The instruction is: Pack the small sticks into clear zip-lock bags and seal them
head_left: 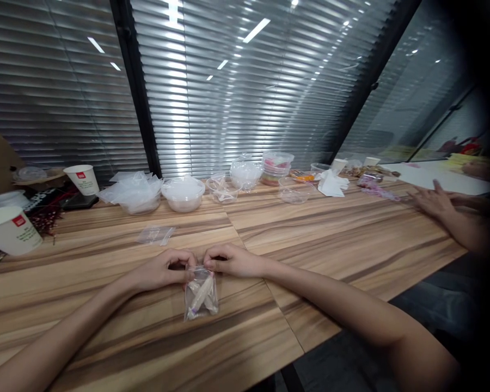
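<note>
A small clear zip bag (202, 296) hangs between my two hands just over the wooden table, with pale, slim pieces crossed inside it; what they are I cannot make out. My left hand (169, 268) pinches the bag's top edge at its left corner. At the other corner, the thumb and fingers of my right hand (231, 260) are closed on the same edge. Beyond my left hand, a second flat clear bag (155, 235) lies on the table.
Along the window stand clear plastic bowls (183, 194), stacked tubs (276, 167) and a crumpled white tissue (332, 183). Paper cups (12, 231) and a dark phone-like slab (79, 202) are at the left. Another person's hands (435, 201) rest at the right.
</note>
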The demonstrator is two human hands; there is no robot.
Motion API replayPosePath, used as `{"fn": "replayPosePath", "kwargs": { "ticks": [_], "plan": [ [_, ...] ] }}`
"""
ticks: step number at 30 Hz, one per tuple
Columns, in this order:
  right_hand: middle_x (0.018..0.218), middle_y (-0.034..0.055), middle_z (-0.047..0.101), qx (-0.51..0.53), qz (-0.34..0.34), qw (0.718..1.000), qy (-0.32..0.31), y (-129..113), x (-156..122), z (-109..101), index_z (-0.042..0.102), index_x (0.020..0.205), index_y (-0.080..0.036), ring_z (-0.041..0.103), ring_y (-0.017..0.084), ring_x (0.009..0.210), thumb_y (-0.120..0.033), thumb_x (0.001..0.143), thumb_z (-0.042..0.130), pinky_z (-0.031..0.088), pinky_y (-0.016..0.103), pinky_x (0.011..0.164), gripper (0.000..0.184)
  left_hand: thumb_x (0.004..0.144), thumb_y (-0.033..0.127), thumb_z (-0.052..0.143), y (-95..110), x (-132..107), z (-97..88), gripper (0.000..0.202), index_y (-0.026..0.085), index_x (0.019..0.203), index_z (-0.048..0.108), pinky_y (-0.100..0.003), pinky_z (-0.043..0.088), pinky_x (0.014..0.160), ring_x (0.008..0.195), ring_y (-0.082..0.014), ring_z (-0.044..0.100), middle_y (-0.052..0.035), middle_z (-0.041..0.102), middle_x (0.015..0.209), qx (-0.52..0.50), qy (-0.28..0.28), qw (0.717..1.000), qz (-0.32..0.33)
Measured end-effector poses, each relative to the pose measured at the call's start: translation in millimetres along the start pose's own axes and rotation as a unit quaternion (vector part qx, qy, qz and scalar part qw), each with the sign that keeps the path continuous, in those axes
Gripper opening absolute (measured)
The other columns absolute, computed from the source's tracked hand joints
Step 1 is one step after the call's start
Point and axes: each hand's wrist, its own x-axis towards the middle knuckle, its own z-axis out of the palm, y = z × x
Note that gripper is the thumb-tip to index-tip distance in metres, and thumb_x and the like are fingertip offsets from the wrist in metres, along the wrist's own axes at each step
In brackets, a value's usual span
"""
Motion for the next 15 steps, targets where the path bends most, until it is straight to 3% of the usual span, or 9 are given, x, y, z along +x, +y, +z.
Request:
{"fn": "replayPosePath", "kwargs": {
  "ticks": [7,15],
  "plan": [
    [0.074,-0.0014,0.052,0.068,0.021,0.996,-0.052,0.3,-1.2,-9.6,0.056,0.08,-0.014,0.045,0.009,0.065,-0.04,0.076,0.061,0.036,0.02,0.061,0.027,0.079,0.038,0.057,-5.4,0.6,3.4,0.023,0.015,0.077,0.052,-0.022,0.038,0.061,0.068,-0.0121,0.048,0.0011,0.053,0.073,-0.004,0.023,0.999,-0.023],
    [0.075,0.0003,0.057,0.101,0.006,0.994,-0.041,2.2,-0.6,-6.6,0.061,0.08,-0.012,0.05,0.011,0.07,-0.038,0.079,0.058,0.04,0.023,0.069,0.026,0.073,0.035,0.063,-4.0,-0.1,3.4,0.023,0.017,0.083,0.054,-0.024,0.04,0.065,0.074,-0.0144,0.05,-0.0001,0.055,0.08,0.026,0.036,0.999,-0.004]
  ]
}}
